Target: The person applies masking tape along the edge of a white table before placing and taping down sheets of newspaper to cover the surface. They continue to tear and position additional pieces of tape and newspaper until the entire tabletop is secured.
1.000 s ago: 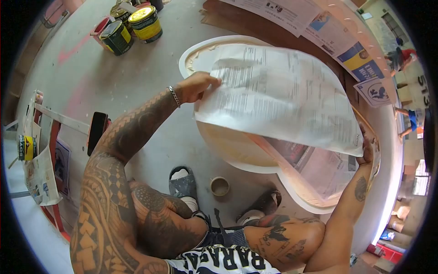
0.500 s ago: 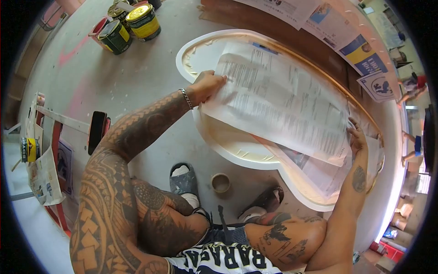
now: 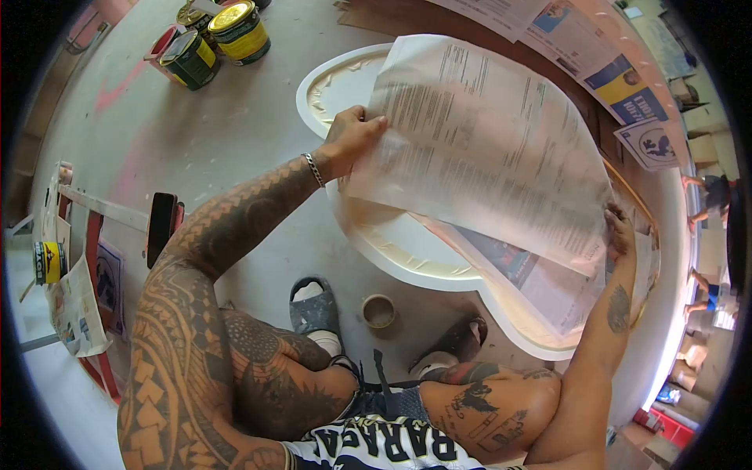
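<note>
A large newspaper sheet [image 3: 478, 141] is stretched between my hands, its far edge bulging upward. My left hand [image 3: 352, 139] pinches its left edge, thumb on top. My right hand [image 3: 619, 231] has its fingers closed on the lower right corner. Under the sheet lies a rounded white panel [image 3: 376, 254] with cream masking tape [image 3: 427, 254] along its inner edge. More newspaper [image 3: 533, 274] covers the panel's lower right part, partly hidden by the held sheet.
Paint cans [image 3: 239, 33] stand at the upper left, a phone [image 3: 162, 227] lies on a rail at left, and a small round cup [image 3: 379, 311] sits between my feet. Newspaper [image 3: 619, 86] covers the surface at upper right. People's limbs show at the far right.
The sheet's far edge has risen and bowed away from me, uncovering more newspaper below its near edge. My left hand has moved slightly up and left; both hands keep their hold.
</note>
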`<state>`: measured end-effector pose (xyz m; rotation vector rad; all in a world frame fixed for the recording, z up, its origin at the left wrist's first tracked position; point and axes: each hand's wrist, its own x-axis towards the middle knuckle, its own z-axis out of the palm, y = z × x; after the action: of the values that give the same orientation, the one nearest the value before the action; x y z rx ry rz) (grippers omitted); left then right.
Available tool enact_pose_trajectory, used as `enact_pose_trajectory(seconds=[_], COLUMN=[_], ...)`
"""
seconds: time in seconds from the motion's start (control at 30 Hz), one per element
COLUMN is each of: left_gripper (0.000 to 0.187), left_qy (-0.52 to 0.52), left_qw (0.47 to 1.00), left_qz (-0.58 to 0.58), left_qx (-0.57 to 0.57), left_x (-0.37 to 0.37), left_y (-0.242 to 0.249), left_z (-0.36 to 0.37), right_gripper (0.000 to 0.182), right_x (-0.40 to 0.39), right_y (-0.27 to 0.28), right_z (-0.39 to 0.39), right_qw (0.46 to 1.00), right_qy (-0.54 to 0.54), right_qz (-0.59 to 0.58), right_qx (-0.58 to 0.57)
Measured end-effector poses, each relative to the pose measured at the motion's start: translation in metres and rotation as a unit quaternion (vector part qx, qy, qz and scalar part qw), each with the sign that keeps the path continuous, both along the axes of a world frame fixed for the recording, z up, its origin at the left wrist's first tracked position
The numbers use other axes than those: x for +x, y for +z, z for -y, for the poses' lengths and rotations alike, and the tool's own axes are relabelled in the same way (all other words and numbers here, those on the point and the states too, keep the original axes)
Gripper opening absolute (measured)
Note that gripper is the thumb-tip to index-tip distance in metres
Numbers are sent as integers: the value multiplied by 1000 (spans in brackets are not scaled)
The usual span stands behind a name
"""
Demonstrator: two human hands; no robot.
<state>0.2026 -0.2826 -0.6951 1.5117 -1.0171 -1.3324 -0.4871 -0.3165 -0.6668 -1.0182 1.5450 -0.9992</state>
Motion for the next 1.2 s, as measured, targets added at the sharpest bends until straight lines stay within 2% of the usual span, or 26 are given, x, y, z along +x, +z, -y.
enact_pose_trajectory(seconds=[0.03,0.07,0.13,0.23,0.33,0.43,0.6,0.67,0.77,0.8,0.9,1.07,1.2], left_gripper=[43,48,57,65,69,66,57,51,44,38,36,37,35], left_qy=[-13,-4,16,6,-68,-195,-241,-262,-368,-372,-405,-411,-392], left_qw=[998,998,998,988,940,883,849,831,806,792,772,777,767], left_qz=[52,47,39,154,334,423,461,482,459,474,486,477,502], left_qx=[34,37,44,26,-36,-58,-91,-89,-66,-99,-60,-7,-74], left_x=[1,0,-3,-5,0,14,45,54,61,61,58,42,47], left_y=[1,0,3,8,20,46,47,45,64,64,67,79,66], left_z=[2,2,-2,-2,-1,5,33,37,32,29,25,17,25], right_gripper=[35,37,36,36,37,37,37,37,38,39,39,38,37], right_x=[12,23,48,61,59,58,56,56,68,68,69,68,77], right_y=[-2,-4,-1,-1,-13,-23,-28,-29,-17,-16,-16,-19,-7], right_z=[1,2,1,2,6,7,10,10,6,5,3,3,-3], right_qw=[998,994,989,986,985,986,988,983,980,980,981,986,984], right_qy=[-3,-6,-10,0,8,13,-7,3,4,1,-5,-19,-26], right_qz=[-53,-106,-141,-166,-169,-156,-149,-180,-197,-199,-191,-163,-176], right_qx=[16,31,31,28,39,54,34,27,27,29,8,2,14])
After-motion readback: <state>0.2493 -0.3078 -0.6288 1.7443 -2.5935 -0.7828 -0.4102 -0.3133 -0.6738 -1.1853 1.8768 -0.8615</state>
